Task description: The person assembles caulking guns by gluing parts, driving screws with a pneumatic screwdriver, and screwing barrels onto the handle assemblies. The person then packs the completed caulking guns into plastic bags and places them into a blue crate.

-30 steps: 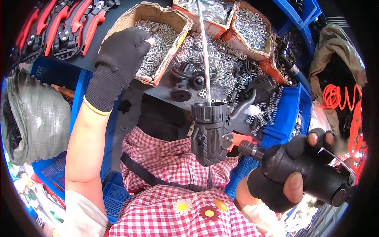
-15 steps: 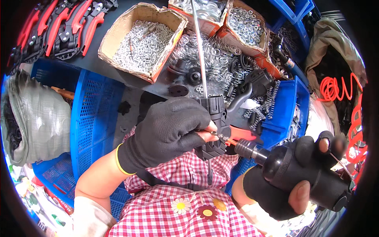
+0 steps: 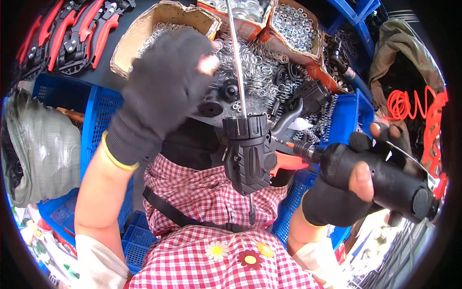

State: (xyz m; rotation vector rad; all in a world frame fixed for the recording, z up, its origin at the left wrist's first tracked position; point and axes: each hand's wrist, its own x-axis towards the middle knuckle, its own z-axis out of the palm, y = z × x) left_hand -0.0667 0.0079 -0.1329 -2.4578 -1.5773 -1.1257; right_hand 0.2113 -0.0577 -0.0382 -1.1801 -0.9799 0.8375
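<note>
My left hand [image 3: 161,91], in a black fingerless glove, is raised with its back toward me, over the near corner of a cardboard box of small metal rings [image 3: 139,36]. Its fingers curl away, so the palm is hidden. My right hand [image 3: 337,192], also gloved, grips a black powered screwdriver [image 3: 385,178]. The driver's bit points left at the side of a black plastic housing [image 3: 250,154]. That housing sits on a thin upright metal rod [image 3: 236,58] in front of my checked apron.
Loose rings and springs [image 3: 260,72] and black plastic parts lie on the bench. Boxes of nuts [image 3: 296,24] stand behind them. Red-handled pliers [image 3: 77,33] lie at the far left. Blue crates [image 3: 101,115], a grey sack [image 3: 38,144] and an orange cord [image 3: 409,111] flank me.
My left hand went from the box of rings down onto the black housing, then lifted off it and back up toward the box. The screwdriver stays at the housing's side.
</note>
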